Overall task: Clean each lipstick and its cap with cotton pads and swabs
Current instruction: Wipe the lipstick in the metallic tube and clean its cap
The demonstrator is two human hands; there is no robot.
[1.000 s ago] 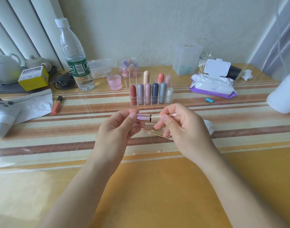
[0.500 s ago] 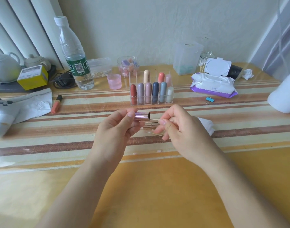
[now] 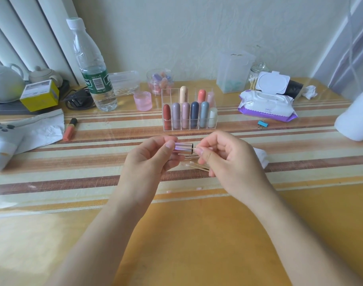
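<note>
Right hand (image 3: 228, 159) nearer metallic cap (image 3: 183, 147), swab perhaps inside.

I count nine capped lipsticks (image 3: 194, 114) in the clear organizer (image 3: 168, 93) at the upper centre: six in its front row, three behind. One metallic lipstick cap (image 3: 183, 147) sits at mid-frame between my two hands, my left hand (image 3: 147, 164) and my right hand (image 3: 228, 162). One orange lipstick (image 3: 70, 129) lies at the left. I see one water bottle (image 3: 92, 67), two teapots (image 3: 5, 83) at the far left, one yellow box (image 3: 40, 95), one pack of wipes (image 3: 267, 104), one pink cup (image 3: 143, 101) and one blue binder clip (image 3: 262, 124).
</note>
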